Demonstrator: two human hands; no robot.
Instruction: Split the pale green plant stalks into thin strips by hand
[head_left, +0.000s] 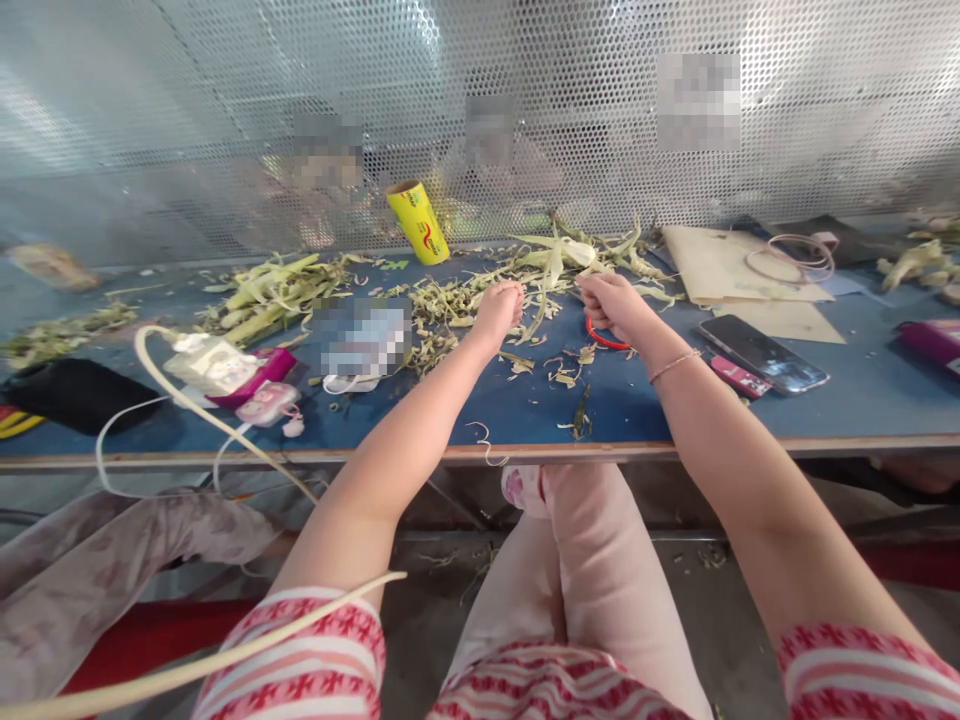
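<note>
My left hand is closed above the blue table, beside a spread of pale green plant scraps. What its curled fingers hold, if anything, is hidden. To its right, my right hand is also closed, with thumb and fingers pinched together. Just beyond its fingertips lies a pale green leafy stalk with long drooping strips; I cannot tell whether the fingers touch it. Beneath the right hand a red ring-shaped thing shows in part.
A yellow cardboard tube stands tilted near the perforated metal screen. Thicker green stalks, a phone with a white cable and a black pouch lie left. A dark phone and tan paper lie right.
</note>
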